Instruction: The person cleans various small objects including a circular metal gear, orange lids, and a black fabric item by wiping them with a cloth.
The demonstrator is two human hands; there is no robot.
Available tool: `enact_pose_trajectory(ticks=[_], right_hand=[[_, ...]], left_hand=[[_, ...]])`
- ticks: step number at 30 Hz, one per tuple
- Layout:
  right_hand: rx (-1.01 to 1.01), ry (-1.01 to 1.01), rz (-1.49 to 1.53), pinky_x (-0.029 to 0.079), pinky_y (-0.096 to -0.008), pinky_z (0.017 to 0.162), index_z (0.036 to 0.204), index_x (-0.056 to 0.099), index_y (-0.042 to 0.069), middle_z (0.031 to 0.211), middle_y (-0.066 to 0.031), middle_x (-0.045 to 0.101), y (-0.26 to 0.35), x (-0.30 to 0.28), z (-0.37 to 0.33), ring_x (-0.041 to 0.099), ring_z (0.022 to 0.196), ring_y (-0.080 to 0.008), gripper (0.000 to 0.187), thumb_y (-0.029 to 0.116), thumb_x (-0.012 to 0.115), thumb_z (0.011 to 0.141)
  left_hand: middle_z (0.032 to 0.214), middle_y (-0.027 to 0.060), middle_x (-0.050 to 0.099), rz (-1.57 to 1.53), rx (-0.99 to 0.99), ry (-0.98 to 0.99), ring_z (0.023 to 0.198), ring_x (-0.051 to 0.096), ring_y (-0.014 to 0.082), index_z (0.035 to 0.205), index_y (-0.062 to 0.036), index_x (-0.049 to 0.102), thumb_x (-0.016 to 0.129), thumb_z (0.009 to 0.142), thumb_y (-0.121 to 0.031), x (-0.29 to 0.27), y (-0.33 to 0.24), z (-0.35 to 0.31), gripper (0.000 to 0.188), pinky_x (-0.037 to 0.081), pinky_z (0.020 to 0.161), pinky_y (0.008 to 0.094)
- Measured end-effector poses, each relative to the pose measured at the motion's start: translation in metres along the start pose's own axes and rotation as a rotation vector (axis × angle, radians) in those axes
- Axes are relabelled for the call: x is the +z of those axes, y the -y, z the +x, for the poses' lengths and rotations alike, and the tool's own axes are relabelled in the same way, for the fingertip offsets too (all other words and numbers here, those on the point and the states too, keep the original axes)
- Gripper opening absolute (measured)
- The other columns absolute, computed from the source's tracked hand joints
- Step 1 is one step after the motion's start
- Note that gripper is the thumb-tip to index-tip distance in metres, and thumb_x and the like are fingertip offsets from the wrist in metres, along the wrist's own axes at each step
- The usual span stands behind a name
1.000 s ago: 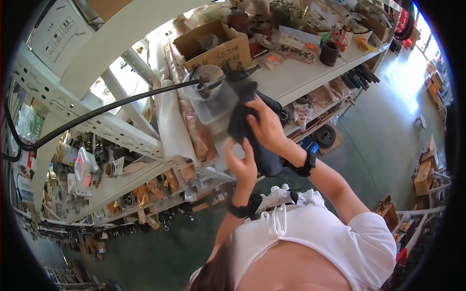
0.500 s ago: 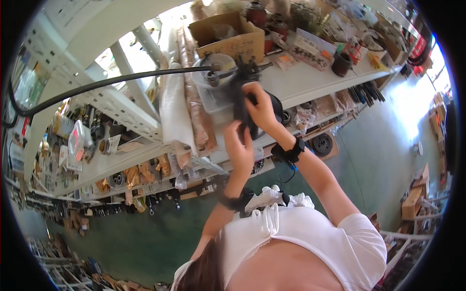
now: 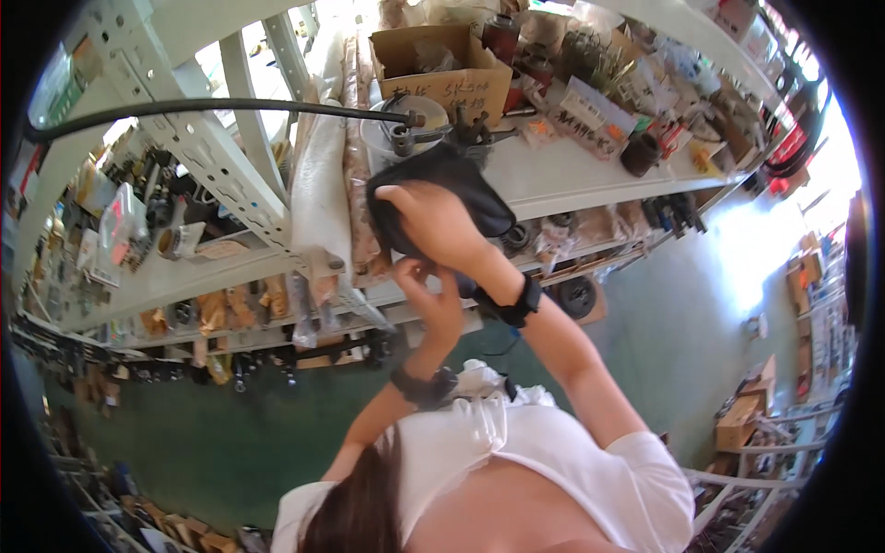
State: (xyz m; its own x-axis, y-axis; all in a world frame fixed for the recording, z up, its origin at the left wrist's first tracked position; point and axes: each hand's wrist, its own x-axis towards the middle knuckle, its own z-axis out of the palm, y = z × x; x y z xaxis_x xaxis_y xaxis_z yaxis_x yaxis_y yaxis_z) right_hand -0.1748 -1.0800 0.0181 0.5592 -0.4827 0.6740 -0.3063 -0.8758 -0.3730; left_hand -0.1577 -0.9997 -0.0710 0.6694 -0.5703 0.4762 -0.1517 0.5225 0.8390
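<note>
A black, smooth, wide-topped piece (image 3: 466, 180), perhaps a rubber cover or a pouch, is held up in front of the shelf edge; its exact kind does not show. My right hand (image 3: 441, 221) lies across it, thumb along the left side, fingers wrapped over it. Below, my left hand (image 3: 431, 300) has its fingers curled at the lower edge of the piece, partly hidden by the right hand. Just behind stands a clear plastic tub (image 3: 376, 138) with metal parts and the end of a black hose (image 3: 230, 105) on it.
A cardboard box (image 3: 452, 78) stands behind the tub. Dark metal cylinders (image 3: 501, 39) and bagged parts lie to the right on the white shelf (image 3: 553, 180). Wrapped rolls (image 3: 323, 184) and a perforated white upright (image 3: 198, 120) stand left. Green floor (image 3: 240, 442) lies below.
The black piece has swung from nearly edge-on to showing its broad face and moved left. My right hand now lies across it; my left hand has dropped lower with fingers curled.
</note>
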Motion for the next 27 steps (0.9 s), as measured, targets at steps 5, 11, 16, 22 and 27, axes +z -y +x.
enact_pose_trajectory(ticks=[5,11,16,22,27], right_hand=[[-0.045,0.012,0.014,0.043,-0.0402,0.07,0.102,0.051,0.005,0.083,-0.0149,0.056,-0.006,-0.01,-0.001,0.054,0.08,-0.0327,0.034,-0.001,0.051,0.068],[0.209,-0.232,-0.22,0.043,-0.0401,0.072,0.095,0.054,0.005,0.083,-0.0147,0.057,-0.013,-0.014,-0.023,0.053,0.08,-0.0332,0.027,-0.002,0.05,0.069],[0.28,-0.406,-0.214,0.043,-0.0401,0.072,0.098,0.052,0.002,0.083,-0.016,0.056,-0.015,-0.002,-0.02,0.052,0.081,-0.035,0.026,-0.003,0.047,0.073],[0.268,-0.43,-0.174,0.042,-0.0394,0.074,0.099,0.051,0.001,0.089,-0.0176,0.055,-0.01,0.004,-0.025,0.052,0.087,-0.0356,0.029,-0.005,0.044,0.072],[0.442,-0.507,0.11,0.041,-0.0347,0.08,0.105,0.047,0.0,0.095,-0.0201,0.054,-0.007,0.014,-0.027,0.052,0.089,-0.0359,0.032,-0.007,0.039,0.074]], left_hand=[[0.092,0.0062,0.039,-0.077,-0.063,0.076,0.079,0.043,0.0116,0.103,-0.004,0.033,0.051,0.083,0.001,0.011,0.001,-0.001,0.027,0.038,0.069,0.0228],[0.091,0.0073,0.044,0.095,-0.095,0.262,0.076,0.047,0.0145,0.103,-0.0009,0.039,0.057,0.08,-0.004,0.003,-0.011,0.006,0.029,0.041,0.07,0.0254],[0.085,0.0082,0.048,0.157,-0.067,0.256,0.072,0.052,0.0145,0.101,0.0005,0.041,0.051,0.081,0.005,0.004,-0.024,0.019,0.023,0.043,0.065,0.0247],[0.087,0.0089,0.048,0.18,0.009,0.23,0.074,0.052,0.0155,0.101,0.001,0.041,0.05,0.081,0.005,-0.003,-0.013,0.02,0.022,0.044,0.066,0.0261],[0.091,0.0083,0.047,0.145,0.004,0.182,0.077,0.051,0.0152,0.099,0.0007,0.043,0.051,0.082,0.004,-0.005,-0.02,0.029,0.019,0.042,0.07,0.0257]])
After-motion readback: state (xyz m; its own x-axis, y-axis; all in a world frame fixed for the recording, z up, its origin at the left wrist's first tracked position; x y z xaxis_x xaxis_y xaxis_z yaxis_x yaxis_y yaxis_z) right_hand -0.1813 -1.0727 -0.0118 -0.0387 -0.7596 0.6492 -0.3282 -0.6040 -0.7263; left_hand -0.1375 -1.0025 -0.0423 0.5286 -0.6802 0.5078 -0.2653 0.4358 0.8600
